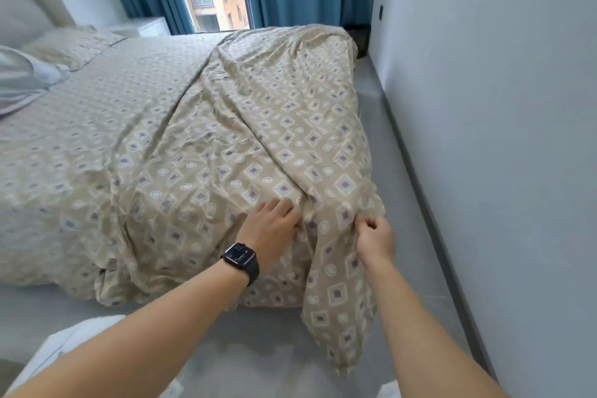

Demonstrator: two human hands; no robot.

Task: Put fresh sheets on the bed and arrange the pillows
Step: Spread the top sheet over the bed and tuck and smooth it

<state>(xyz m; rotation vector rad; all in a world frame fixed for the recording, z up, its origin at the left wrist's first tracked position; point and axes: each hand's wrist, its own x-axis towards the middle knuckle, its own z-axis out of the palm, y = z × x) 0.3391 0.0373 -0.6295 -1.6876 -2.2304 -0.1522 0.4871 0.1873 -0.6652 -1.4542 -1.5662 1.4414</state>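
We've got the rumpled beige diamond-print sheet (258, 126) bunched over the bed's (97, 113) foot corner; right hand (376, 236) pinches its edge, left hand (273, 220) presses flat, fingertips buried in folds.

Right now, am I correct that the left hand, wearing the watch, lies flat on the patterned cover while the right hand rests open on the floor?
Not quite. In the head view the right hand pinches the corner of the patterned cover, not resting on the floor. The left hand, with the watch, does lie flat on the cover.
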